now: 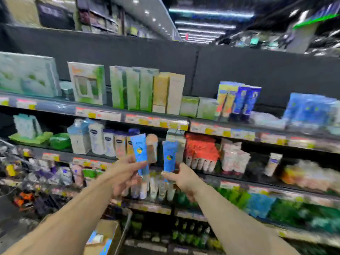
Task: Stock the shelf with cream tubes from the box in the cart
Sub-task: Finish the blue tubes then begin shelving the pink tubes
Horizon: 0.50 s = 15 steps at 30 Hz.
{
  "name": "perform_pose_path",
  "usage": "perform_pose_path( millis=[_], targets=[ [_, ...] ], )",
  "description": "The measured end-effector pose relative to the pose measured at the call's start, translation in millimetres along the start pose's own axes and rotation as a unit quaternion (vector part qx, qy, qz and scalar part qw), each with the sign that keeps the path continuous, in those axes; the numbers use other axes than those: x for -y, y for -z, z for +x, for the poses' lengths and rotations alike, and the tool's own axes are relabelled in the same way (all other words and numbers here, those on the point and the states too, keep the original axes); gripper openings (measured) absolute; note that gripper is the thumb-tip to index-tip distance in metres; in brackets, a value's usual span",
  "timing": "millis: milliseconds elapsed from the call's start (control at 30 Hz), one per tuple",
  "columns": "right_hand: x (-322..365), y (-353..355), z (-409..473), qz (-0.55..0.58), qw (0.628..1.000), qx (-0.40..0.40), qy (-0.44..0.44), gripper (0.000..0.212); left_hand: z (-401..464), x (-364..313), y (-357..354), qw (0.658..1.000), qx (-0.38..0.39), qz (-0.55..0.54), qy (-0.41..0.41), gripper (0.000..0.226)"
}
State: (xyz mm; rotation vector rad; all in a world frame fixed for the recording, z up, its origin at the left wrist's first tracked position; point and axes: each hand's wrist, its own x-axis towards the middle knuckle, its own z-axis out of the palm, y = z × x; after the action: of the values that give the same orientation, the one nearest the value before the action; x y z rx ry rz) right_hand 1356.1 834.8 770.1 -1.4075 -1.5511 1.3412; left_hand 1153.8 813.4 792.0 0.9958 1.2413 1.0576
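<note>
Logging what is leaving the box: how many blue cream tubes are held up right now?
2: one blue tube in the left hand, one in the right hand. More may sit in the box below.

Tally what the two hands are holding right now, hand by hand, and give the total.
Left hand: 1 blue cream tube
Right hand: 1 blue cream tube
Total: 2 blue tubes, both held up in front of the shelf.

Two bare forearms, no sleeves; left hand [127, 173] and right hand [184, 178] ungloved.
</note>
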Motion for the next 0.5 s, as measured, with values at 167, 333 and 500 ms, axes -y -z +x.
perform_pose_path(
  millis=[167, 333, 500],
  targets=[
    [-8, 95, -36, 0.021, 0.996, -0.089, 0.014, 0.033, 13, -36, -97, 0.995, 0.081, 0.023, -0.049, 0.005],
    [-19, 189, -54, -0.026, 0.987, -0.156, 0.021, 0.031, 39, -67, -187, 0.985, 0.114, 0.061, -0.117, 0.012],
    [-21, 293, -53, -0.024, 0.979, -0.198, 0.042, 0.031, 76, -89, -294, 0.980, 0.121, 0.047, -0.154, 0.008]
  ],
)
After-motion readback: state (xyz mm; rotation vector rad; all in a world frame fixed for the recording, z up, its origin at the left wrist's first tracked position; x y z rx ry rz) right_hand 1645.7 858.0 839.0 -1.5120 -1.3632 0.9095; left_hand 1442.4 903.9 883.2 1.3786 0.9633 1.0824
